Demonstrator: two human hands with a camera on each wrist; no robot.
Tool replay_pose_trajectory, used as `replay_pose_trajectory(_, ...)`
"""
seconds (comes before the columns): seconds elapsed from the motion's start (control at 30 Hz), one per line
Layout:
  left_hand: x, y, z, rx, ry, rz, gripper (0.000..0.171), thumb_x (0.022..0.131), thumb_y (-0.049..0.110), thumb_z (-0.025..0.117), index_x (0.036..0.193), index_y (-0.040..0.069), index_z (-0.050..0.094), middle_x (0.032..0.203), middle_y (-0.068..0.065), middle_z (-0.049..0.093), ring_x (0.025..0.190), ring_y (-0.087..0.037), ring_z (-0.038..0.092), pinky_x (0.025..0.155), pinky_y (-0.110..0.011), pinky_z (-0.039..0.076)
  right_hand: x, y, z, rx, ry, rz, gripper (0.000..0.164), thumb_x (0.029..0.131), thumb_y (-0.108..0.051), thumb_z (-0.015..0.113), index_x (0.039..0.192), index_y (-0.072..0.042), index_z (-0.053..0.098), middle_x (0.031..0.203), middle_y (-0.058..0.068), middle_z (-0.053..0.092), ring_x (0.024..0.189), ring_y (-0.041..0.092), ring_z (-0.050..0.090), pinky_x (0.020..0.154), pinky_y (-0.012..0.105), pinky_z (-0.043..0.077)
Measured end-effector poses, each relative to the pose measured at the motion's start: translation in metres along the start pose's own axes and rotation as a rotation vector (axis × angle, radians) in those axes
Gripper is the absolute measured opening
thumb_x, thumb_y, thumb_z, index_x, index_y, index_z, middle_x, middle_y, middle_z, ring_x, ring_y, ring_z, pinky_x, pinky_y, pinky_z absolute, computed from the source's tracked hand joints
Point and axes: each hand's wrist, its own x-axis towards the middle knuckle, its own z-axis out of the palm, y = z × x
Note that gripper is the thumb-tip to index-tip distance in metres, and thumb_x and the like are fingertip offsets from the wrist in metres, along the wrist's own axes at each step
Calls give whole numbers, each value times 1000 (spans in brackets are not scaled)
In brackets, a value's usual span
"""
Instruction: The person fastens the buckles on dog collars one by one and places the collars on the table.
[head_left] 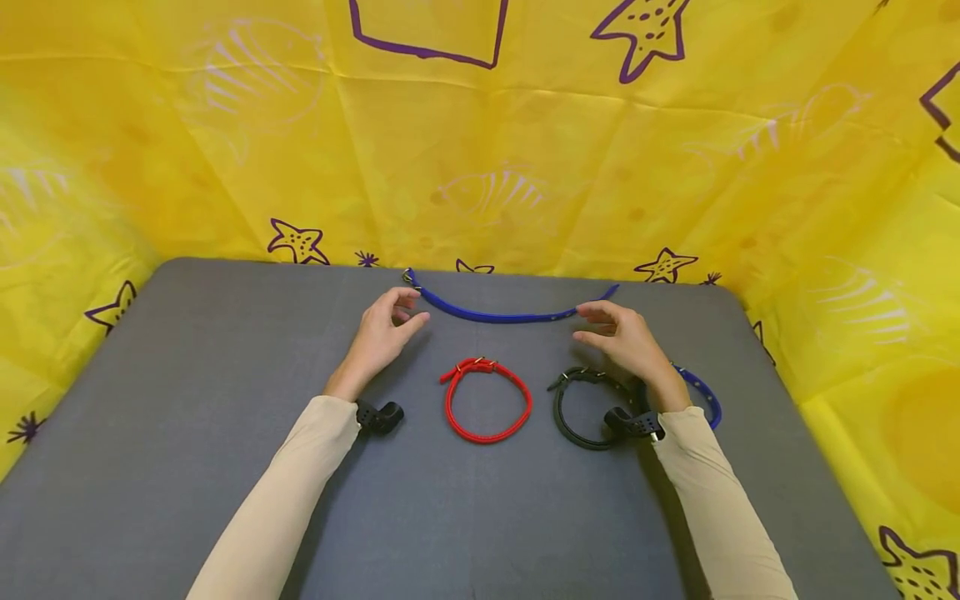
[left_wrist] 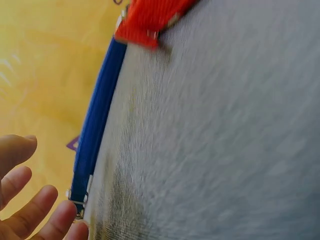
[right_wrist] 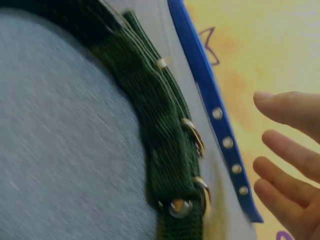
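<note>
An unbuckled blue collar (head_left: 487,317) lies in a shallow curve near the table's far edge in the head view. My left hand (head_left: 378,333) hovers by its buckle end, fingers loosely bent and holding nothing. Close to the end with metal-ringed holes, my right hand (head_left: 626,337) has thumb and fingers apart with nothing between them. The left wrist view shows the blue strap (left_wrist: 97,115) beside spread fingers. In the right wrist view its holes run past the fingertips, behind a dark green collar (right_wrist: 155,115).
A buckled red collar (head_left: 483,439) forms a ring between the forearms. The dark green collar, also a ring, lies partly under the right wrist. Another blue collar (head_left: 708,396) shows behind that wrist. Yellow patterned cloth (head_left: 487,150) surrounds the grey table (head_left: 225,358).
</note>
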Motion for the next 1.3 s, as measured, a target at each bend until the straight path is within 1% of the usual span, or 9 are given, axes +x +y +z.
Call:
replay_pose_trajectory(0.17, 15, -4, -2, 22, -3, -37, 44, 96, 23, 66, 135, 5, 53, 123, -21, 60, 104, -36, 62, 87, -48, 51, 13, 8, -10, -18, -23, -8, 45, 91, -13, 73, 130, 4, 58, 132, 25, 60, 126, 43, 55, 102, 53, 47)
replay_pose_trajectory(0.27, 23, -6, -2, 29, -14, -66, 46, 97, 24, 65, 137, 6, 52, 123, -20, 60, 103, -35, 61, 87, -48, 51, 20, 13, -15, -18, -46, 9, 46, 91, -13, 72, 131, 4, 58, 135, 25, 58, 128, 44, 52, 104, 54, 46)
replay_pose_trajectory(0.57, 39, -8, -4, 60, -74, -101, 49, 99, 24, 63, 142, 8, 48, 124, -22, 56, 105, -36, 56, 93, -50, 47, 37, 22, -22, -105, -80, 53, 45, 91, -10, 71, 133, 0, 58, 140, 22, 56, 133, 43, 49, 107, 55, 42)
replay_pose_trajectory(0.67, 41, -9, -4, 77, -92, -107, 48, 99, 25, 62, 143, 10, 49, 122, -20, 56, 104, -35, 55, 91, -48, 47, 41, 25, -20, -160, -87, 44, 44, 91, -10, 71, 132, 1, 59, 138, 23, 57, 135, 42, 46, 113, 55, 36)
replay_pose_trajectory(0.8, 44, -9, -4, 137, -129, -101, 44, 98, 25, 63, 139, 10, 55, 111, -18, 60, 95, -31, 56, 86, -43, 46, 44, 27, -20, -236, -97, 29, 40, 91, -9, 70, 128, 2, 62, 135, 26, 58, 137, 44, 43, 116, 55, 28)
replay_pose_trajectory(0.93, 45, -8, -5, 204, -172, -94, 38, 97, 23, 65, 132, 11, 61, 95, -13, 63, 83, -26, 54, 77, -35, 41, 42, 28, -22, -278, -107, 32, 36, 91, -6, 69, 125, 2, 64, 135, 28, 58, 134, 45, 45, 116, 55, 29)
replay_pose_trajectory(1.03, 44, -8, -7, 226, -180, -80, 32, 96, 19, 67, 126, 10, 64, 88, -12, 61, 78, -24, 53, 72, -33, 39, 41, 28, -24, -293, -114, 30, 33, 90, -4, 68, 123, 3, 65, 132, 28, 60, 132, 46, 46, 114, 56, 31)
replay_pose_trajectory(1.17, 41, -9, -9, 225, -189, -66, 23, 95, 15, 67, 117, 10, 68, 85, -11, 60, 76, -24, 52, 70, -32, 38, 40, 30, -26, -312, -123, 8, 30, 89, -1, 70, 118, 4, 68, 123, 27, 65, 126, 46, 51, 111, 56, 34)
replay_pose_trajectory(1.3, 39, -12, -12, 224, -217, -60, 17, 95, 16, 67, 111, 10, 71, 85, -11, 62, 76, -23, 52, 69, -31, 38, 37, 32, -28, -339, -133, -13, 27, 87, 0, 71, 113, 4, 70, 117, 26, 69, 121, 46, 55, 109, 57, 37)
